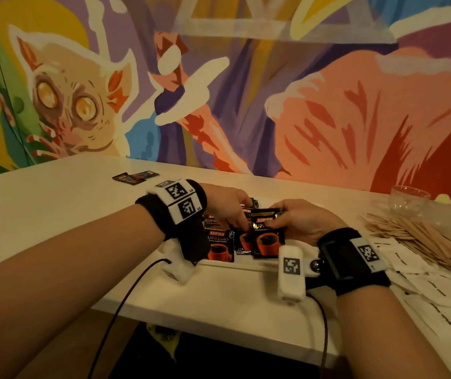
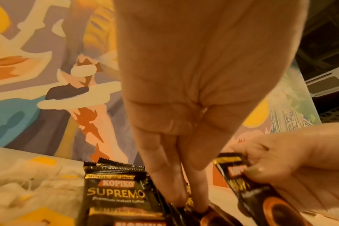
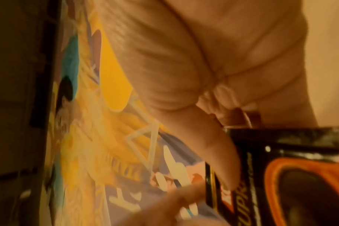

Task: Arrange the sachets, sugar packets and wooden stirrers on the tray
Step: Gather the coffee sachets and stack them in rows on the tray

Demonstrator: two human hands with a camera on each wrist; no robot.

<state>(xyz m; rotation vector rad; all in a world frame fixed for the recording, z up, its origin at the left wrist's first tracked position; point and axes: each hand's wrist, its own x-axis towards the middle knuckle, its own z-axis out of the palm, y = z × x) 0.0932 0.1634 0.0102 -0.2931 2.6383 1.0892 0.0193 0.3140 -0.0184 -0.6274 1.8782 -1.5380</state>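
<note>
Both hands work over a cluster of black coffee sachets (image 1: 220,243) lying near the front edge of the white bench (image 1: 55,203). The right hand (image 1: 301,222) pinches one sachet (image 1: 266,236) by its top, thumb on the printed face, its grip clamped on the packet and holding it tilted above the others. The left hand (image 1: 227,206) reaches down with straight fingers (image 2: 164,183) together, the tips pressing on a sachet in the middle of the cluster. To the right lies a spread of wooden stirrers (image 1: 415,236), with white sugar packets (image 1: 424,277) in front of them and a glass bowl (image 1: 410,199) behind. Two more sachets (image 1: 135,177) lie well apart at the far left. The tray cannot be made out.
</note>
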